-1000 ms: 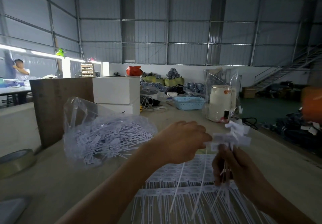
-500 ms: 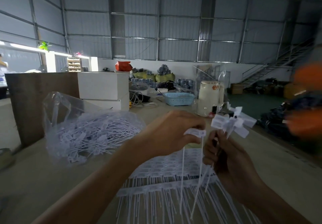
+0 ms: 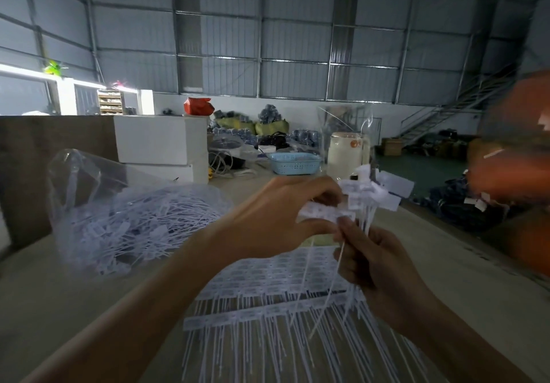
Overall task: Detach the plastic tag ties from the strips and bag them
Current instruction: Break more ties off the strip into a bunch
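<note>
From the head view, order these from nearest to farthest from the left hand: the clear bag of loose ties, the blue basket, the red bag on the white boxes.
Measured from the left hand:
1. Clear bag of loose ties, on the table just to its left.
2. Blue basket, farther back on the table, slightly right.
3. Red bag, behind the white boxes, back left.

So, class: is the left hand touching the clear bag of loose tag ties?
Apart. In the head view the left hand pinches a tag tie head near the right hand; bare table shows between it and the bag.
</note>
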The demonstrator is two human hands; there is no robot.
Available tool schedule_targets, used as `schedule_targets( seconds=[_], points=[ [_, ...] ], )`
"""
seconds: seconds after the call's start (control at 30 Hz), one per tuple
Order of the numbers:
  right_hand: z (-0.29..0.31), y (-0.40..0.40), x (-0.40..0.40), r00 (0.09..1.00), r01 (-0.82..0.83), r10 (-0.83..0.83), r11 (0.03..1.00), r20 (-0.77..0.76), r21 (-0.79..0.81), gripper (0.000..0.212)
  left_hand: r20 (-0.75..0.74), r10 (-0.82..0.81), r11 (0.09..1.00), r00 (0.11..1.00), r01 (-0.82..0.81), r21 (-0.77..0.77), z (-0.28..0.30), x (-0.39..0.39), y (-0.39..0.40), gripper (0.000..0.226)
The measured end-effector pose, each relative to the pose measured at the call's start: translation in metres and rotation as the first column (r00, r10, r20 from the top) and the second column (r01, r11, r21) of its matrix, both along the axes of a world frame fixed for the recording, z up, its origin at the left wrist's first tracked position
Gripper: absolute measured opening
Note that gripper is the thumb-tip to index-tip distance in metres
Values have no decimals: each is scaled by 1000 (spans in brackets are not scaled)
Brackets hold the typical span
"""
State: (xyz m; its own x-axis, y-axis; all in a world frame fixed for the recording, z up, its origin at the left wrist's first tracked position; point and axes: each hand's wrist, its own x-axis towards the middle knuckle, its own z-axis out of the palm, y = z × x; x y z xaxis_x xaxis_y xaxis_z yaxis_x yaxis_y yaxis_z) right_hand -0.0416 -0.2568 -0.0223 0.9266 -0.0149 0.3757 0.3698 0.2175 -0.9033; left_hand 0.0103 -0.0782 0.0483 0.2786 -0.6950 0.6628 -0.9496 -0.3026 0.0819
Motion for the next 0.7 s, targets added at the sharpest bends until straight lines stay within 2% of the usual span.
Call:
schedule_targets(
  seconds=[0.07,0.13,0.27,0.4,0.53,0.7],
  points=[
    [3,-5,2,999,16,-14,998,-30,60,33,1,15,1000,1000,-15,20,3,3,4,35],
    [3,-8,3,998,2,3,996,-55,88,34,66,50,998,997,-53,33,3,6,7,36],
    [0,-7,5,997,-49,55,995,-58,89,36,303,139,980,943,-175,93,-1,7,7,28],
    [2,-9,4,989,-115,130,975,-71,190,33,487,161,963,858,-245,113,-5,5,5,33],
    [0,-6,2,997,-50,58,989,-51,136,35,408,140,968,902,-211,135,-4,6,4,22],
    [-2,-3,-2,974,171,-162,984,159,-45,36,196,123,981,973,-149,123,-3,7,0,21]
  ],
)
